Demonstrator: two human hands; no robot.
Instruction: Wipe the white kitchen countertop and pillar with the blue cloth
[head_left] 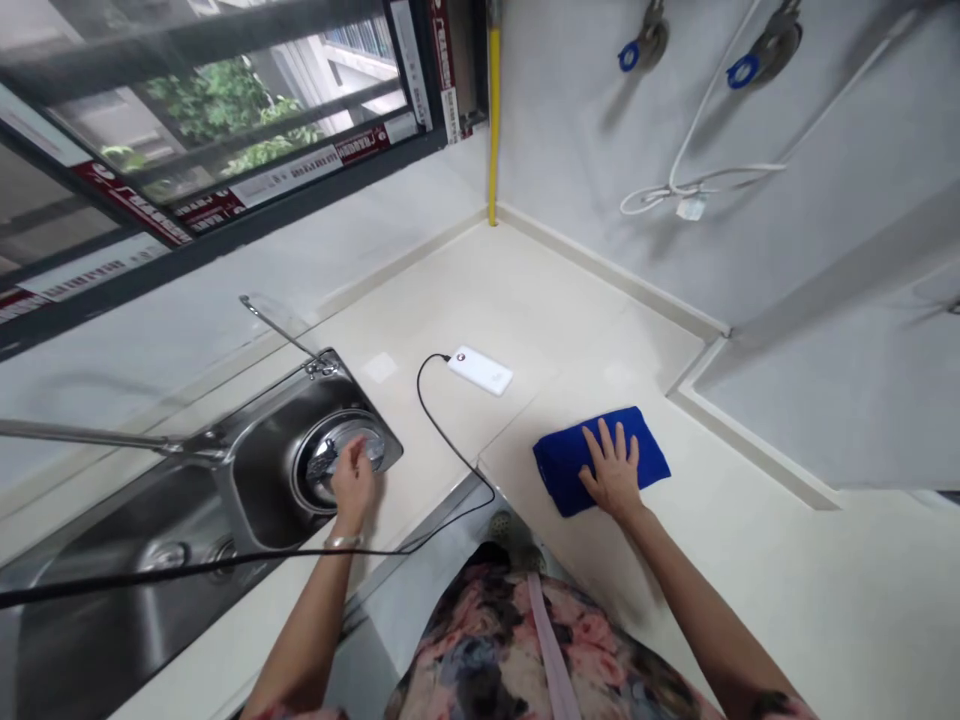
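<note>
A folded blue cloth point(559, 465) lies on the cream countertop. My right hand point(611, 470) rests flat on top of it, fingers spread and palm down. On the other side, my left hand point(352, 480) is over a round metal basin point(300, 480) set in the smaller sink bowl. Its fingers are curled together, and nothing shows in them. Inside the basin is something shiny, perhaps water, that I cannot make out clearly. A bracelet point(343, 541) circles my left wrist.
A white power bank point(480, 370) lies on the cream countertop point(570, 290), its black cable point(442, 430) running over the counter edge and across my left forearm. Two faucets, one a slim tap point(281, 328), stand behind the steel double sink point(82, 600). A yellow pipe point(494, 120) rises at the corner.
</note>
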